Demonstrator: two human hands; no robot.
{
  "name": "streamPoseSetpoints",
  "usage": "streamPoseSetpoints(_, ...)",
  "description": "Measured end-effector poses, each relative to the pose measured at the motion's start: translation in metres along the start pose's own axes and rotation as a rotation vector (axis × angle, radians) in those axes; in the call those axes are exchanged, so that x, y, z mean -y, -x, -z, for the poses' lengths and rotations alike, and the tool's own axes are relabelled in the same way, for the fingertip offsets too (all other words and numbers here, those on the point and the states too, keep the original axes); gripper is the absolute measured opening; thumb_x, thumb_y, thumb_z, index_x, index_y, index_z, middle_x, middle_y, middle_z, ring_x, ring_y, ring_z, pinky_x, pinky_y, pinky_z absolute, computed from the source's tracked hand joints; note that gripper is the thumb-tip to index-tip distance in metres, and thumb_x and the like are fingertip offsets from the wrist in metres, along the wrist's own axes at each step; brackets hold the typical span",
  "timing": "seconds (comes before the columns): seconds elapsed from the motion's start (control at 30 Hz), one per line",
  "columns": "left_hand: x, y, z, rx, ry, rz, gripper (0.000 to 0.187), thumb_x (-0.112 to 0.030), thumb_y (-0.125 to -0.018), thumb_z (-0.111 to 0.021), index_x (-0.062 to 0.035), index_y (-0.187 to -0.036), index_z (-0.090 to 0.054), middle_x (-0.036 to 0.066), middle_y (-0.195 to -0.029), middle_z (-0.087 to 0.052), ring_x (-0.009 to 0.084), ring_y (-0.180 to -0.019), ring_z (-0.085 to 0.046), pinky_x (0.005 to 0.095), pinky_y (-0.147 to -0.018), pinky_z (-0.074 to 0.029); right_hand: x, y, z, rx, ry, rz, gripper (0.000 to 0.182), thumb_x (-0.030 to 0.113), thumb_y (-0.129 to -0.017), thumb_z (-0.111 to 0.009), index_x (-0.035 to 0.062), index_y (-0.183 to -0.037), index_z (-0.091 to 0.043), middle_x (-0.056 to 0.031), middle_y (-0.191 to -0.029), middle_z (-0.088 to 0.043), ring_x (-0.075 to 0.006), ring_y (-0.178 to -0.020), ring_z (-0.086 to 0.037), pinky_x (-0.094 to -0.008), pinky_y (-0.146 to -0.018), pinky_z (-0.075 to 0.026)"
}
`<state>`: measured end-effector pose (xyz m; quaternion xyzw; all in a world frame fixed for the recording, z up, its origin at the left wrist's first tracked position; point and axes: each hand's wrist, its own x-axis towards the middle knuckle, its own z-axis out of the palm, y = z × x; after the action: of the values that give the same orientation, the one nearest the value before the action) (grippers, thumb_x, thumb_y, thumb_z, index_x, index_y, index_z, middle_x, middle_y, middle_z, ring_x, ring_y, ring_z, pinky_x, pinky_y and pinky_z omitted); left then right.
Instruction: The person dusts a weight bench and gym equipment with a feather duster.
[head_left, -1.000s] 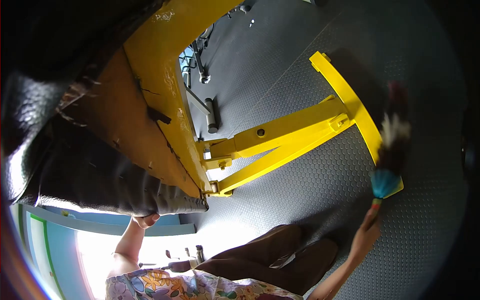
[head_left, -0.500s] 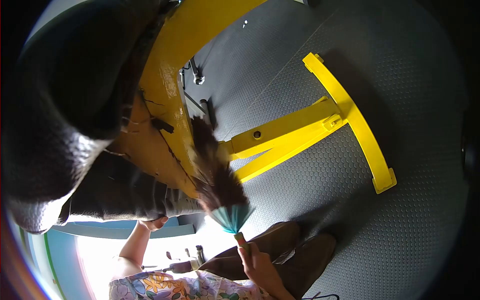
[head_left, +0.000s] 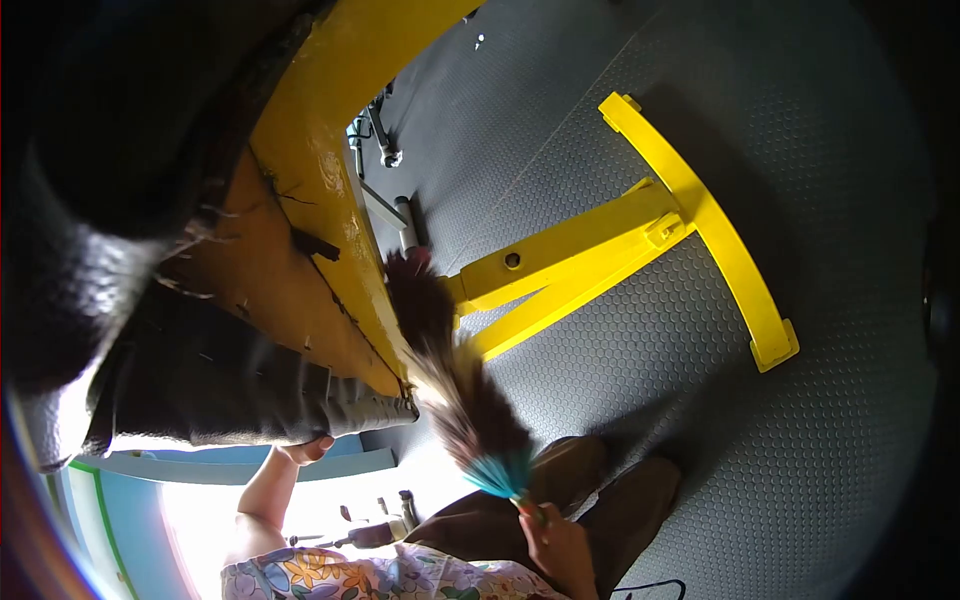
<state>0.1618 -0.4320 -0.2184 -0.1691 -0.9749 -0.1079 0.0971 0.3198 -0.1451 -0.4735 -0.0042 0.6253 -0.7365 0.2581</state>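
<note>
In my right hand (head_left: 558,548) is the handle of a feather duster (head_left: 490,425), its fingers wrapped round it. The duster has dark brown feathers, a blue-green collar and some motion blur. It slants up and left, its tip near the yellow frame (head_left: 335,190). At the lower left, my left hand (head_left: 303,452) grips the edge of a black padded cushion (head_left: 230,375); most of its fingers are hidden behind it. Bare wood (head_left: 265,260) with torn dark edges shows on the cushion's underside, against the yellow frame.
A yellow T-shaped foot (head_left: 700,215) with a sloping post stands on the dimpled dark rubber floor (head_left: 560,350). Grey metal equipment parts (head_left: 405,225) lie behind the frame. My brown-clad legs (head_left: 630,490) are below. A dark cable (head_left: 655,588) runs at the bottom edge.
The feather duster and my right hand have moved right and down, away from the frame. My left hand stays at the cushion's edge. The view has shifted slightly.
</note>
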Motion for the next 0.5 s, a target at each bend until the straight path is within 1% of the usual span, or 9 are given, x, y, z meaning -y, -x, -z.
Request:
streamPoseSetpoints(0.03, -0.001, -0.001, -0.003, -0.002, 0.007, -0.003, 0.104, -0.027, -0.062, -0.072, -0.0003, -0.136, -0.005, 0.020, -0.134, -0.022, 0.0324, -0.122, -0.028, 0.0421, -0.101, -0.024, -0.014, 0.007, -0.002, -0.003, 0.005, 0.001, 0.028, 0.026, -0.092, -0.038, 0.0148, -0.111, -0.054, -0.0143, -0.081, -0.052, -0.0358, -0.061, -0.055, -0.0424, -0.050, -0.043)
streamPoseSetpoints(0.07, -0.002, -0.002, -0.006, -0.004, 0.017, -0.010, 0.104, -0.027, -0.062, -0.073, -0.0003, -0.136, -0.005, 0.020, -0.134, -0.023, 0.0324, -0.122, -0.028, 0.0421, -0.101, -0.024, -0.024, 0.013, -0.003, -0.112, -0.088, 0.070, 0.019, 0.023, -0.086, -0.047, 0.0071, -0.096, -0.052, -0.0159, -0.068, -0.053, -0.0361, -0.055, -0.055, -0.0405, -0.045, -0.041)
streamPoseSetpoints(0.1, -0.003, -0.002, -0.007, -0.001, 0.027, -0.016, 0.103, -0.027, -0.062, -0.073, -0.0004, -0.136, -0.005, 0.020, -0.134, -0.023, 0.0324, -0.122, -0.028, 0.0421, -0.101, -0.024, -0.032, 0.016, -0.008, -0.222, -0.183, 0.136, 0.021, 0.019, -0.081, -0.057, -0.0006, -0.081, -0.049, -0.0175, -0.056, -0.054, -0.0365, -0.049, -0.055, -0.0385, -0.041, -0.039)
streamPoseSetpoints(0.13, -0.003, -0.003, -0.010, -0.001, 0.039, -0.023, 0.103, -0.027, -0.061, -0.073, -0.0004, -0.136, -0.005, 0.020, -0.134, -0.023, 0.0324, -0.122, -0.028, 0.0422, -0.101, -0.024, -0.045, 0.011, -0.021, -0.231, -0.177, 0.136, 0.021, 0.019, -0.081, -0.057, -0.0006, -0.081, -0.049, -0.0175, -0.056, -0.054, -0.0365, -0.049, -0.055, -0.0385, -0.041, -0.039)
streamPoseSetpoints(0.2, -0.004, -0.002, -0.011, 0.000, 0.058, -0.032, 0.103, -0.027, -0.061, -0.073, -0.0004, -0.136, -0.006, 0.020, -0.134, -0.023, 0.0324, -0.122, -0.028, 0.0422, -0.101, -0.024, -0.053, -0.009, -0.042, -0.225, -0.335, 0.540, 0.024, 0.023, -0.074, -0.062, 0.0038, -0.085, -0.054, -0.0148, -0.057, -0.056, -0.0321, -0.052, -0.058, -0.0388, -0.048, -0.045)
streamPoseSetpoints(0.27, -0.006, -0.001, -0.010, 0.001, 0.068, -0.039, 0.103, -0.026, -0.061, -0.073, -0.0004, -0.136, -0.006, 0.020, -0.134, -0.023, 0.0325, -0.122, -0.029, 0.0422, -0.101, -0.024, -0.020, -0.026, -0.036, -0.150, -0.175, 0.327, 0.024, 0.025, -0.076, -0.063, 0.0048, -0.085, -0.054, -0.0117, -0.055, -0.056, -0.0302, -0.050, -0.058, -0.0359, -0.046, -0.045)
streamPoseSetpoints(0.33, -0.005, -0.001, -0.009, 0.008, 0.081, -0.052, 0.103, -0.026, -0.061, -0.073, -0.0004, -0.136, -0.006, 0.020, -0.134, -0.023, 0.0325, -0.122, -0.029, 0.0422, -0.101, -0.025, 0.024, -0.056, -0.007, -0.142, -0.331, 0.326, 0.025, 0.027, -0.077, -0.063, 0.0052, -0.086, -0.055, -0.0115, -0.053, -0.055, -0.0296, -0.049, -0.057, -0.0343, -0.044, -0.044)
streamPoseSetpoints(0.4, -0.002, -0.006, -0.004, 0.024, 0.090, -0.075, 0.103, -0.026, -0.061, -0.073, -0.0005, -0.136, -0.006, 0.020, -0.134, -0.023, 0.0325, -0.122, -0.029, 0.0422, -0.101, -0.025, 0.011, -0.068, -0.023, -0.137, -0.311, 0.283, 0.025, 0.029, -0.080, -0.062, 0.0054, -0.083, -0.055, -0.0118, -0.053, -0.055, -0.0291, -0.049, -0.058, -0.0346, -0.044, -0.044)
streamPoseSetpoints(0.5, 0.001, -0.003, 0.005, 0.037, 0.105, -0.084, 0.103, -0.026, -0.061, -0.073, -0.0005, -0.136, -0.006, 0.020, -0.134, -0.023, 0.0325, -0.122, -0.029, 0.0422, -0.101, -0.025, -0.038, -0.059, -0.060, -0.104, -0.215, 0.203, 0.025, 0.028, -0.081, -0.061, 0.0035, -0.081, -0.055, -0.0142, -0.054, -0.054, -0.0309, -0.052, -0.059, -0.0362, -0.046, -0.045)
